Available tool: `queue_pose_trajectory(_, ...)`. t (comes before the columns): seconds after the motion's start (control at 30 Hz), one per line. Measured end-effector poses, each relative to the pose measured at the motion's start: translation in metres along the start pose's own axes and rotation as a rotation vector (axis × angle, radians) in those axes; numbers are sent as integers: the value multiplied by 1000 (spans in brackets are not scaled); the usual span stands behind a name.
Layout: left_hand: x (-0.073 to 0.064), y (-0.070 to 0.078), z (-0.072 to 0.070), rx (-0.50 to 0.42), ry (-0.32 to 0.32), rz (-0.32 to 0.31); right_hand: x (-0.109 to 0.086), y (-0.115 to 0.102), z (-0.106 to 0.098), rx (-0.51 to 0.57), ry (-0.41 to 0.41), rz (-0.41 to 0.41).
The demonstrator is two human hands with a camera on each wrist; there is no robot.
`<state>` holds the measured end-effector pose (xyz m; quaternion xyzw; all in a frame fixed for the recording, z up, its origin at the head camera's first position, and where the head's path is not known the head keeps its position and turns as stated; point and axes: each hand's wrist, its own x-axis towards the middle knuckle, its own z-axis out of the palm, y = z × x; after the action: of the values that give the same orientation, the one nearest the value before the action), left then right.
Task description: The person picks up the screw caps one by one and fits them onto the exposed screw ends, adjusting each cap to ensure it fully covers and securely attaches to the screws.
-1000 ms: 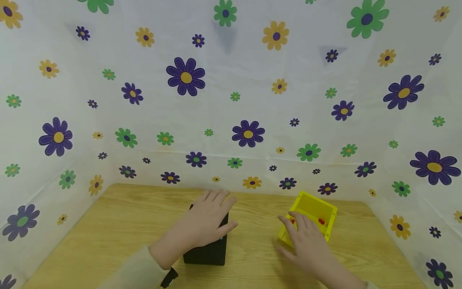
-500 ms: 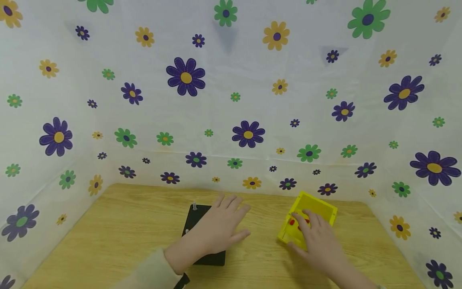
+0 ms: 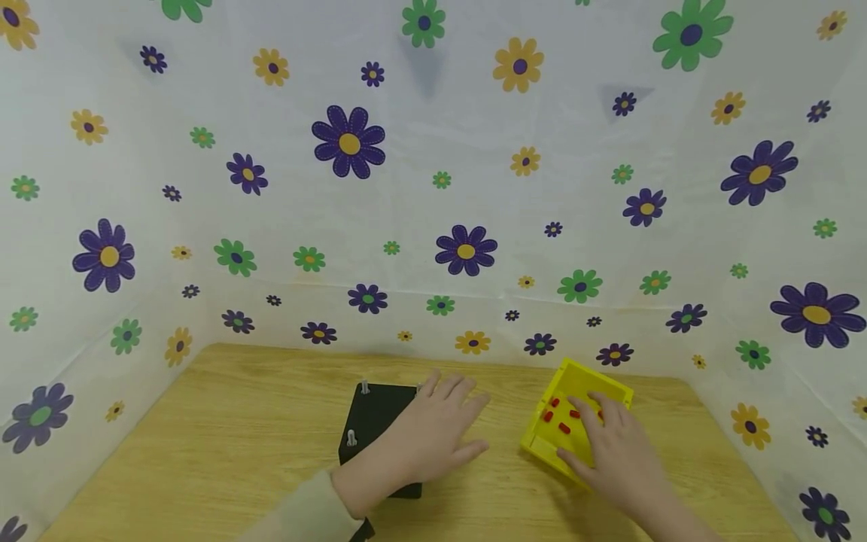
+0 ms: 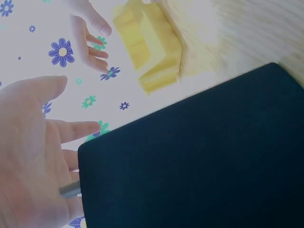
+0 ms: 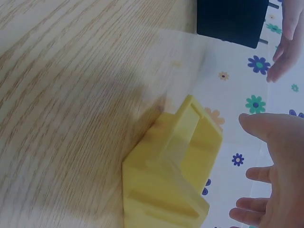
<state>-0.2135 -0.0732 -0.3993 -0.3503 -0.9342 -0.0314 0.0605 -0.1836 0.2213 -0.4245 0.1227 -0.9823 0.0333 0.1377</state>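
Note:
A black block stands on the table with threaded metal posts rising from its top. My left hand hovers over its right part, palm down, fingers spread and holding nothing. In the left wrist view, one metal post shows between the block and the palm. A yellow bin on the right holds several small red pieces. My right hand is above its near right side, fingers loosely bent and thumb apart. In the right wrist view, nothing shows between the thumb and fingers.
The wood-grain table is enclosed by a white cloth with flower prints at the back and both sides. Bare wood lies between the block and the bin. A dark band shows under the left sleeve.
My left hand has shifted right across the black block, uncovering posts on its left side. My right hand has drifted right over the bin, and more red pieces show.

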Motion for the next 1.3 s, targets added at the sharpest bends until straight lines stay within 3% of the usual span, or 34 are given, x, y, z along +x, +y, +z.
queue_pose_trajectory(0.43, 17, 18, 10, 44, -20, 27, -7, 16, 4, -3, 19, 41)
queue_pose_trajectory(0.77, 31, 30, 21, 83, -37, 54, -11, 27, 5, 12, -39, 108)
queue_pose_trajectory(1.3, 49, 52, 39, 175, -77, 46, -22, 49, 8, 20, -5, 136)
